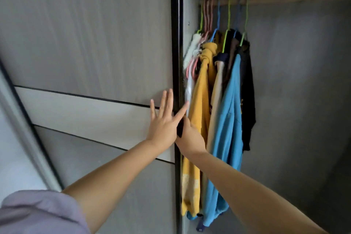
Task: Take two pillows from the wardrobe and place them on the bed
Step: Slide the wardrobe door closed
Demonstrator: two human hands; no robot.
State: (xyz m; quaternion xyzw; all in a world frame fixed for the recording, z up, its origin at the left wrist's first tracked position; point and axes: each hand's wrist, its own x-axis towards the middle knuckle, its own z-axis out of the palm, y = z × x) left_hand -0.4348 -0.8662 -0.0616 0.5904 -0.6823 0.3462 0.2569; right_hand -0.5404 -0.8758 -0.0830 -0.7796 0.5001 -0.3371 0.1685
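Landmark: the black door edge (177,74), a vertical strip running top to btm near frame centre. Just left of it lies the grey sliding door (85,43), panel face crossed by thin dark lines. The left hand (163,119) presses flat on that panel right beside the edge, fingers spread and straight, gripping nothing; index tip crosses over the edge strip. Judged purpose: palm friction to push or steady the door. The right hand (190,135) sits on the edge itself from the right, i.e. the wardrobe side; its fingers appear curled round the strip, but they are hidden behind the left hand and the frame, so their closure cannot be told for certain. Judged purpose: hooking the edge to slide the door. Right of the edge the wardrobe interior (294,100) is exposed: a rail (284,0) near the top w/ coloured hangers, clothes bunched close to the edge, incl. a yellow garment (197,119) nearest the right hand and a blue shirt (226,129) beyond it. Rest of the interior right of the clothes is bare grey wall. Pillows: not in view anywhere; location cannot be told. Bed: not in view. Judgement: task at opening stage, no pillow yet taken; further door travel or another section likely needed.
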